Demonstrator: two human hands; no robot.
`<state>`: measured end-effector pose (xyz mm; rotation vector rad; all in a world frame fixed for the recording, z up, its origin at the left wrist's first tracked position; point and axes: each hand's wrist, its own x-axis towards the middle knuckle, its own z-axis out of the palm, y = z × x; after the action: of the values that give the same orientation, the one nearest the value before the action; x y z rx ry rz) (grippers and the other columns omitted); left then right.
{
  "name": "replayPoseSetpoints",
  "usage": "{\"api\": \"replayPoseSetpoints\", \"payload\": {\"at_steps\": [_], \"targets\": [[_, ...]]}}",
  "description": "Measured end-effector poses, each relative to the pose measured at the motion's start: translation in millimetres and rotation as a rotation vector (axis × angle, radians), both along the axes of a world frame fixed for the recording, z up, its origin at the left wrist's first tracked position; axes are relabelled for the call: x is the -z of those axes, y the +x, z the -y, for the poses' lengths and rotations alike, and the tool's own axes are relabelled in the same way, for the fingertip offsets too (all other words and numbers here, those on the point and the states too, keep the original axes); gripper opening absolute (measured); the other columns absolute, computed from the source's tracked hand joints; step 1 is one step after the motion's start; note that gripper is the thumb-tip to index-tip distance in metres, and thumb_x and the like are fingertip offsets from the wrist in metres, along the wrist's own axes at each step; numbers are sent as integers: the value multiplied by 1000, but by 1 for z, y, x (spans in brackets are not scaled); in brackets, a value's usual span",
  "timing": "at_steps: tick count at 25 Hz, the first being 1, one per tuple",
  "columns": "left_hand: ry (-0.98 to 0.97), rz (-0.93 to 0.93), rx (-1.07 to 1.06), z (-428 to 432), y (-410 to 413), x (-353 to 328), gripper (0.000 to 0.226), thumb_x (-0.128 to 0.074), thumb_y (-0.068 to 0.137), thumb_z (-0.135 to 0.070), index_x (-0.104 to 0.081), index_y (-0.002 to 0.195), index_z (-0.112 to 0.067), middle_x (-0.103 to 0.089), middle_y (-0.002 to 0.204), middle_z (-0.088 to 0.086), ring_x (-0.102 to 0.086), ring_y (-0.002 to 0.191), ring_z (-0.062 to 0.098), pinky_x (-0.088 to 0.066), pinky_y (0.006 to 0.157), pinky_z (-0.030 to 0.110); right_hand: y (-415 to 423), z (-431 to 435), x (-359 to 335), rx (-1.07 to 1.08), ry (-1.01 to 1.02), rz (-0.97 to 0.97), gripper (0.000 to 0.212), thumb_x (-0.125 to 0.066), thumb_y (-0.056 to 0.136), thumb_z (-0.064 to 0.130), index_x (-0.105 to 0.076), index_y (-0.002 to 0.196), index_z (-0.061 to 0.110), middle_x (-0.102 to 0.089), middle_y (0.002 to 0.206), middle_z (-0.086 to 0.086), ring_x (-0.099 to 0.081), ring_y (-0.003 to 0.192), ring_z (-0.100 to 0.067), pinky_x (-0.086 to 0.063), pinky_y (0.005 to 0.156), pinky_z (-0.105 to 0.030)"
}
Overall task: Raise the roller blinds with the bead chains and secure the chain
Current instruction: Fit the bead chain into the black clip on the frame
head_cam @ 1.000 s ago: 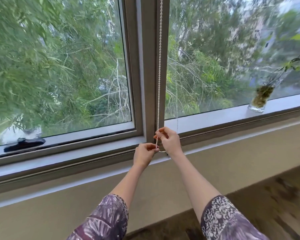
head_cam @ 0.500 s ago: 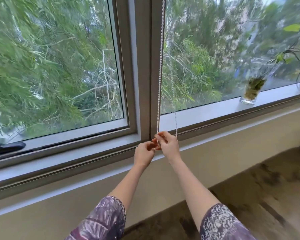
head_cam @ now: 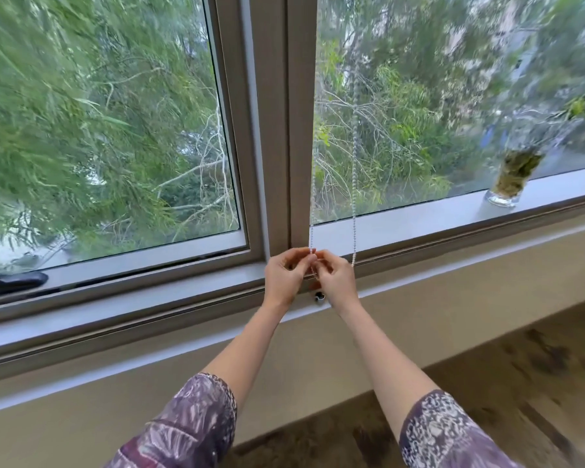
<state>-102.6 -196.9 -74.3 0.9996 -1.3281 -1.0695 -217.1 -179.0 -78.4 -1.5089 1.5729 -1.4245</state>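
A white bead chain hangs in two strands in front of the right pane, beside the grey centre window post. Its lower end disappears between my fingers. My left hand and my right hand meet at the sill below the post, both pinching the chain's bottom loop. The right strand ends beside my right hand. A small dark chain holder sits on the sill edge just under my hands. The blind itself is out of frame above.
A glass vase with greenery stands on the sill at the right. A black window handle lies at the lower left of the left pane. Below the wall there is brown patterned floor.
My hands have stayed together on the chain at the sill. The two strands now hang further apart, and the dark holder below my hands has come into sight. The view has shifted slightly.
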Motion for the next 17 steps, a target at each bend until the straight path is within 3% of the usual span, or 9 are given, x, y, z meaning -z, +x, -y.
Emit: {"api": "replayPoseSetpoints", "payload": {"at_steps": [3,5,7,9,11,14,17], "targets": [[9,-43,-26,2,-4,0,12,-70,85,-3,-74,88,-14,-75,82,-1,-70,73,2,-55,69,16,9,0,2,52,-38,-22,19,-52,89,5,-69,91,12,-67,76,-1,-57,69,-13,-40,60,-8],[41,-99,-50,2,-6,2,10,-68,86,-1,-73,89,-10,-74,82,2,-70,72,4,-56,68,18,15,0,6,106,-45,-6,17,-53,89,6,-69,94,12,-70,83,-4,-60,74,-15,-41,62,-8],[101,-162,-78,2,-5,4,7,-69,86,-4,-72,88,-10,-74,84,8,-69,76,15,-60,73,34,19,-5,14,127,-30,42,16,-57,89,7,-70,99,10,-72,93,-7,-65,85,-19,-49,76,-17],[139,-150,-92,3,-3,9,4,-69,87,-7,-72,88,-10,-73,88,15,-69,81,29,-59,81,51,19,-10,22,125,-14,83,21,-58,88,2,-70,105,5,-72,100,-10,-67,94,-23,-53,89,-36],[153,-125,-106,1,-1,17,7,-69,86,-6,-72,86,-12,-73,92,20,-69,87,38,-56,85,56,17,-15,28,88,-17,151,26,-56,87,-4,-68,109,3,-72,104,-12,-67,98,-26,-54,90,-43],[139,-66,-169,-2,-2,24,13,-71,85,-8,-71,82,-21,-74,86,12,-69,81,25,-58,84,46,18,-21,28,-33,-11,527,28,-51,90,-8,-66,113,0,-70,109,-16,-68,102,-26,-57,86,-38],[141,13,-201,-4,0,33,5,-71,85,-14,-72,82,-17,-75,82,8,-68,77,20,-58,81,43,14,-26,25,-134,23,852,22,-53,90,-8,-65,108,-5,-72,104,-17,-70,98,-24,-59,81,-34]]}}
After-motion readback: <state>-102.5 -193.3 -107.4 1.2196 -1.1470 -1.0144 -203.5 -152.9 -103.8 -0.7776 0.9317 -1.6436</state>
